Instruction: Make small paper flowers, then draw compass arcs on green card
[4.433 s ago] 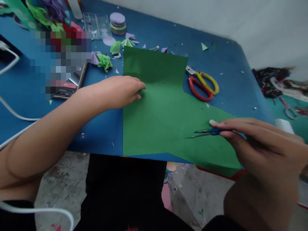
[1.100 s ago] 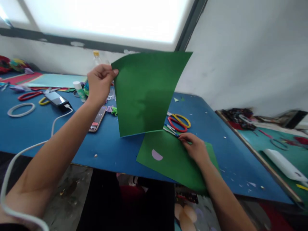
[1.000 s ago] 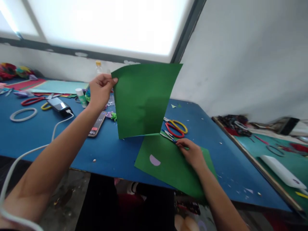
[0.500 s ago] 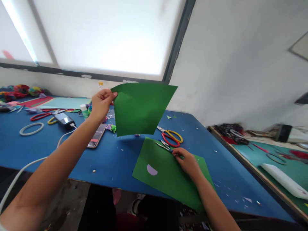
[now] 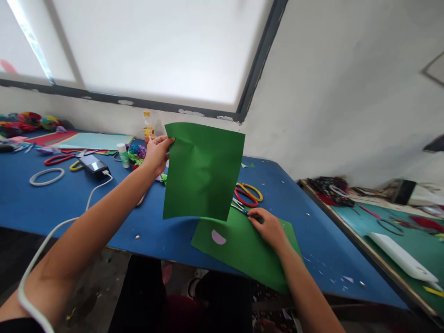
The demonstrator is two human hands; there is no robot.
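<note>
My left hand (image 5: 157, 154) pinches the top left corner of a cut green paper sheet (image 5: 203, 170) and holds it upright above the blue table (image 5: 69, 203). A second green sheet (image 5: 243, 247) lies flat at the table's front edge, with a small lilac half-circle (image 5: 218, 237) on it. My right hand (image 5: 268, 226) rests on that flat sheet, fingers closed round small blue-handled scissors (image 5: 241, 208) whose blades point away to the left.
Red and yellow scissors (image 5: 249, 194) lie behind my right hand. A phone with a white cable (image 5: 93, 163), a glue stick (image 5: 122, 155), a bottle (image 5: 148, 128), paper flowers and a white ring (image 5: 46, 176) sit on the left. Another table (image 5: 391, 231) stands at right.
The cut piece has come free of the flat sheet and my left hand lifted it, then lowered it slightly and turned it more upright. My right hand stays on the flat sheet.
</note>
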